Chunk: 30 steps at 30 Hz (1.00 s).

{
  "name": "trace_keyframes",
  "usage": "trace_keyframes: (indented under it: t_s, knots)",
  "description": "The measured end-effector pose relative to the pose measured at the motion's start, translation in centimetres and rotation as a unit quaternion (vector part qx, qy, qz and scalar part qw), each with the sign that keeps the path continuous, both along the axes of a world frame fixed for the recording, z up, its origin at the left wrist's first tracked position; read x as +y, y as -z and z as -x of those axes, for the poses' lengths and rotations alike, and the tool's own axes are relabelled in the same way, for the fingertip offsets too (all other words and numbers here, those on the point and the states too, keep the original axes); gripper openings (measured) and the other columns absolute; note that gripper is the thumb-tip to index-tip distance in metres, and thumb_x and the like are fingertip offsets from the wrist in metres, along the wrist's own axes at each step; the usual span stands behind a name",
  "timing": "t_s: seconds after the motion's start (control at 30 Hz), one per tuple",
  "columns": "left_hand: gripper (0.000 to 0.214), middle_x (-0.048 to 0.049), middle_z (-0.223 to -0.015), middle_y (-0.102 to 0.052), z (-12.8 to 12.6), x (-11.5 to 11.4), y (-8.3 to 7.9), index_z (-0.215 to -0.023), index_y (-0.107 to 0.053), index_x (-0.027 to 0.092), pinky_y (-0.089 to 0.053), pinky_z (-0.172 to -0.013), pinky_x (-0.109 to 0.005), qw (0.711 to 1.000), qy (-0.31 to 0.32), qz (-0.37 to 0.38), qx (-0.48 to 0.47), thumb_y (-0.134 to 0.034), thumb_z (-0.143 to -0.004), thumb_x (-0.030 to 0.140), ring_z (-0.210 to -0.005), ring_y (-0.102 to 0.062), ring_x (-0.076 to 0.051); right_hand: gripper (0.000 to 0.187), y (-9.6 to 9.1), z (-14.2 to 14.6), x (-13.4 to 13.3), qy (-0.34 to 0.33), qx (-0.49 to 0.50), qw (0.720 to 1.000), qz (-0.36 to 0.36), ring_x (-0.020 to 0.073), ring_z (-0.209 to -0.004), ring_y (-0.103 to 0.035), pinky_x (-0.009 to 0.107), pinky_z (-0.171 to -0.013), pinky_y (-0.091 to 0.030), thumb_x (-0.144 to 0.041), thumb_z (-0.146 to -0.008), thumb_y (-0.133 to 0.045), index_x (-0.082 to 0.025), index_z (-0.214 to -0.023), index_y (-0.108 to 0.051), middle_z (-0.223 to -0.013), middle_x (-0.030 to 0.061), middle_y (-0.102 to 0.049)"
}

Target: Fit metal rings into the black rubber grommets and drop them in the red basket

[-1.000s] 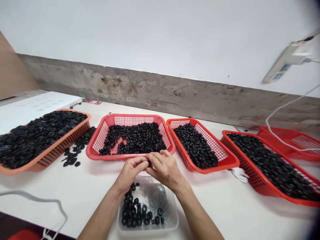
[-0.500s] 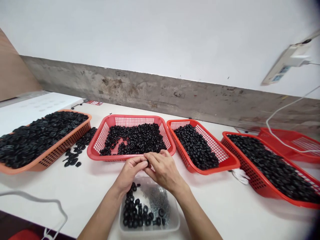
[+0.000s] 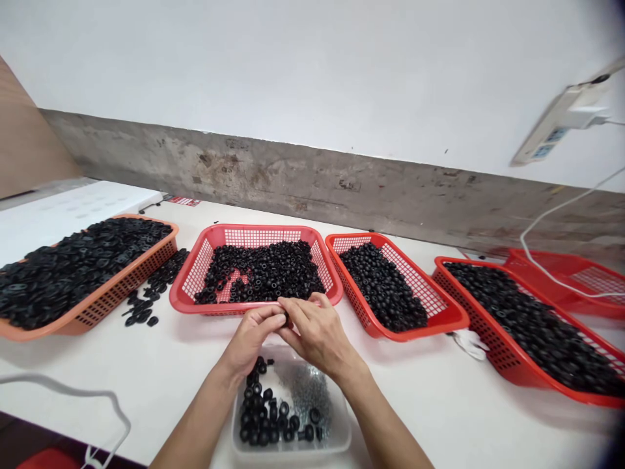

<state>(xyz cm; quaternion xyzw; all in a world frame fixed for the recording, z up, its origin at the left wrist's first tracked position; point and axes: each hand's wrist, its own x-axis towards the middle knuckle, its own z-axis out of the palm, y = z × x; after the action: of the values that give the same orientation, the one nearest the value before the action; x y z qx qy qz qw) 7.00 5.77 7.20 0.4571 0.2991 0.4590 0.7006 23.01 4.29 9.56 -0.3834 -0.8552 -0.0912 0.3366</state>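
At the bottom centre of the frame, the left hand [image 3: 252, 340] and the right hand [image 3: 317, 337] are brought together just above a clear plastic tub [image 3: 342, 423], both narrowly closed on a small black rubber grommet [image 3: 286, 318] that is mostly hidden between the fingertips [image 3: 278, 303]. In the tub, black rubber grommets [image 3: 258, 413] are spread beside a patch of small silver metal parts [image 3: 307, 391]. Across the middle of the frame, 1 orange mesh tray [image 3: 117, 293] and 3 red mesh baskets [image 3: 209, 308] heaped with black rubber parts are set on a white tabletop [image 3: 420, 397], and a 4th red basket [image 3: 576, 260] is seen at the right edge. Loose black rubber parts [image 3: 146, 306] are scattered between the orange tray and the central basket.
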Motion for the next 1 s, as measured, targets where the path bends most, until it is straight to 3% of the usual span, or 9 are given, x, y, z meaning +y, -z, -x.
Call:
trace_keyframes:
  t_s: [0.27, 0.47, 0.67, 0.83, 1.0]
  knots:
    - [0.019, -0.0040, -0.076, -0.066, -0.1, -0.1, -0.1, -0.077, -0.073, 0.013, -0.044, -0.078, -0.028, 1.000, -0.001, 0.004, -0.012, -0.074, -0.077, 0.032, -0.076, -0.056, -0.016, 0.022, -0.1, 0.0, 0.0, -0.010, 0.003, 0.999, -0.031, 0.0172, -0.093, -0.068, 0.036, -0.081, -0.040, -0.023, -0.097, -0.054, -0.016, -0.117, -0.056, -0.106, 0.0086, -0.073]
    - [0.029, -0.0055, -0.082, -0.070, 0.0, 0.0, 0.3, -0.092, -0.077, 0.015, -0.045, -0.081, -0.029, 1.000, 0.013, 0.024, -0.002, -0.077, -0.077, 0.039, -0.078, -0.058, -0.017, 0.021, -0.3, -0.6, 0.2, 0.003, 0.019, 0.999, -0.041, 0.0170, -0.086, -0.069, 0.037, -0.083, -0.041, -0.020, -0.093, -0.056, -0.017, -0.113, -0.058, -0.102, 0.0079, -0.074]
    - [0.021, -0.0030, -0.076, -0.065, 0.1, 0.1, 0.5, -0.088, -0.077, 0.014, -0.043, -0.077, -0.026, 0.999, 0.035, -0.011, 0.024, -0.072, -0.082, 0.033, -0.075, -0.054, -0.014, 0.017, 0.0, -0.9, 0.5, -0.024, 0.011, 0.999, -0.037, 0.0171, -0.084, -0.069, 0.036, -0.076, -0.043, -0.019, -0.094, -0.053, -0.016, -0.111, -0.057, -0.100, 0.0084, -0.075]
    - [0.022, -0.0031, -0.074, -0.065, 0.0, 0.0, 0.3, -0.082, -0.075, 0.013, -0.042, -0.075, -0.027, 0.999, 0.025, -0.027, 0.040, -0.071, -0.082, 0.035, -0.074, -0.055, -0.015, 0.015, 0.4, -1.1, 0.8, -0.042, 0.006, 0.999, -0.030, 0.0164, -0.081, -0.069, 0.032, -0.070, -0.045, -0.022, -0.096, -0.052, -0.017, -0.110, -0.057, -0.097, 0.0083, -0.074]
    - [0.023, -0.0042, -0.076, -0.069, -0.2, 0.0, 0.2, -0.088, -0.078, 0.014, -0.044, -0.079, -0.029, 0.997, -0.004, -0.040, 0.059, -0.072, -0.081, 0.035, -0.077, -0.058, -0.018, 0.010, 0.9, -0.7, 1.0, -0.035, -0.010, 0.997, -0.069, 0.0162, -0.074, -0.067, 0.032, -0.068, -0.045, -0.017, -0.098, -0.049, -0.017, -0.103, -0.058, -0.086, 0.0061, -0.073]
